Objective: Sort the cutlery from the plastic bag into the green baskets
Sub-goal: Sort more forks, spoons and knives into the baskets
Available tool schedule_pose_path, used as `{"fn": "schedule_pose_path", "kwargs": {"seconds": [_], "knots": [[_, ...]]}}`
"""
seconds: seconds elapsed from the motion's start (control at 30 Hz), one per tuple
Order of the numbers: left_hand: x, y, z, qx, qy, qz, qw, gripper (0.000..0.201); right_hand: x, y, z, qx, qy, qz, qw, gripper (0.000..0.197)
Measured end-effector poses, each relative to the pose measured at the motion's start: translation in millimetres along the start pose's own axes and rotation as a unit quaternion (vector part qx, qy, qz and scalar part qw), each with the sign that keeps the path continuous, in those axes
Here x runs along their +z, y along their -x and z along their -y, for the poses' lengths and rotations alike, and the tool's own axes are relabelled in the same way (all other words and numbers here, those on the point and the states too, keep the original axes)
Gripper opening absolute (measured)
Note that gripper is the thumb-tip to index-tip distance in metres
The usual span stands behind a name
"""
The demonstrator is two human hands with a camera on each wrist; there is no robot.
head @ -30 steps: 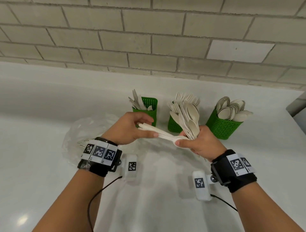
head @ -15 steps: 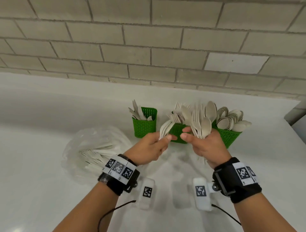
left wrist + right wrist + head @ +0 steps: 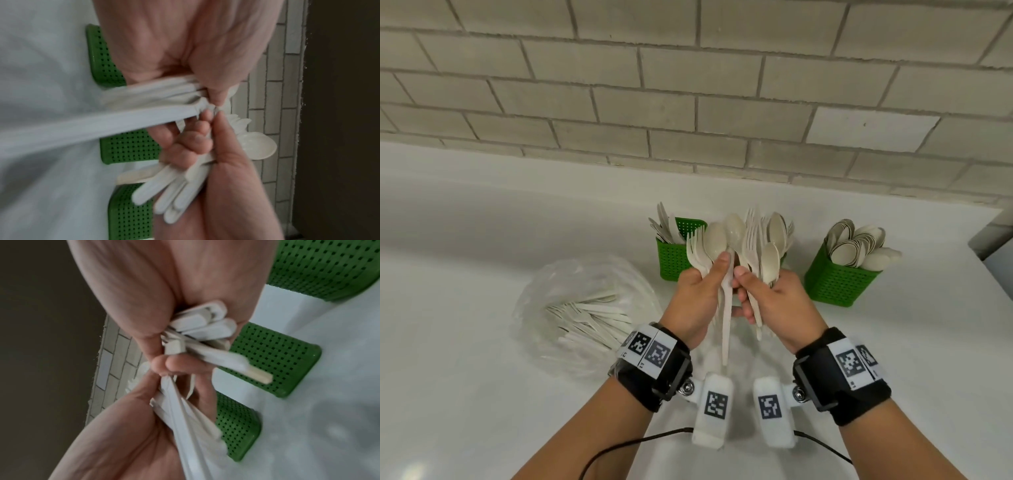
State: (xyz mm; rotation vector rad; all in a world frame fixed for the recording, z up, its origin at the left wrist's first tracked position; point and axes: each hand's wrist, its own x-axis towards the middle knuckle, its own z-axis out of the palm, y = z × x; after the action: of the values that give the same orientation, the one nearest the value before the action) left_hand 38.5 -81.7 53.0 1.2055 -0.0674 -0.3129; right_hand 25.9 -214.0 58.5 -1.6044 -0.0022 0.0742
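My left hand (image 3: 700, 294) grips an upright bunch of pale forks and spoons (image 3: 709, 246), handles hanging down below the fist. Close beside it my right hand (image 3: 767, 298) grips a second bunch of forks and spoons (image 3: 763, 246). Both hands are raised in front of the middle green basket, which they mostly hide. The left green basket (image 3: 674, 260) holds knives. The right green basket (image 3: 839, 281) holds spoons. The clear plastic bag (image 3: 585, 308) lies left of my hands with several pieces inside. The wrist views show handles (image 3: 144, 116) (image 3: 201, 327) clamped in curled fingers.
The white counter (image 3: 482, 377) runs up to a grey brick wall (image 3: 688, 102). Its right edge (image 3: 989, 246) lies just past the right basket. A black cable (image 3: 619, 448) trails under my forearms.
Both hands drew together and turned their bunches upright. The left hand's cutlery, lying sideways a second ago, now stands beside the right hand's bunch. The view tilted down.
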Motion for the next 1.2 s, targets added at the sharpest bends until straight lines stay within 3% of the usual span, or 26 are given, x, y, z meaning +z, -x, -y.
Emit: {"fn": "schedule_pose_path", "kwargs": {"seconds": [0.13,0.23,0.37,0.5,0.67,0.8,0.87,0.93,1.0,1.07,1.13,1.2], "knots": [[1,-3,4,-0.024,0.100,-0.084,0.991,0.038,1,1,-8,-0.025,0.048,0.016,0.998,0.003],[5,-5,4,-0.027,0.105,-0.094,0.990,0.035,5,1,-13,-0.032,0.066,0.003,0.997,0.020],[5,2,13,-0.024,0.072,-0.011,0.997,0.045,4,0,-14,-0.029,0.042,-0.030,0.998,0.023],[9,9,23,-0.031,0.042,0.066,0.996,0.041,9,-3,-20,-0.030,0.063,-0.022,0.997,0.013],[13,5,29,-0.005,0.056,-0.016,0.998,0.028,8,-6,-39,-0.071,0.151,0.068,0.984,0.041],[7,1,30,0.017,0.052,-0.052,0.997,0.028,3,-2,-34,-0.083,0.299,0.104,0.945,0.052],[1,0,28,0.027,0.041,-0.066,0.997,0.021,-1,1,-25,-0.039,0.371,0.120,0.920,0.040],[-5,-1,26,0.040,0.001,-0.064,0.997,0.019,-8,2,-11,-0.019,0.369,0.135,0.919,0.022],[-12,-1,23,0.046,-0.047,-0.066,0.996,0.021,-15,0,5,-0.032,0.326,0.096,0.940,0.008],[-16,0,20,0.047,-0.056,-0.049,0.996,0.020,-20,-3,20,-0.064,0.259,0.009,0.964,0.002],[-17,2,17,0.058,-0.057,-0.014,0.997,0.020,-21,-6,35,-0.098,0.194,-0.055,0.974,0.003],[-16,5,15,0.060,-0.066,0.026,0.996,0.021,-17,-7,46,-0.123,0.185,-0.062,0.973,0.017]]}}
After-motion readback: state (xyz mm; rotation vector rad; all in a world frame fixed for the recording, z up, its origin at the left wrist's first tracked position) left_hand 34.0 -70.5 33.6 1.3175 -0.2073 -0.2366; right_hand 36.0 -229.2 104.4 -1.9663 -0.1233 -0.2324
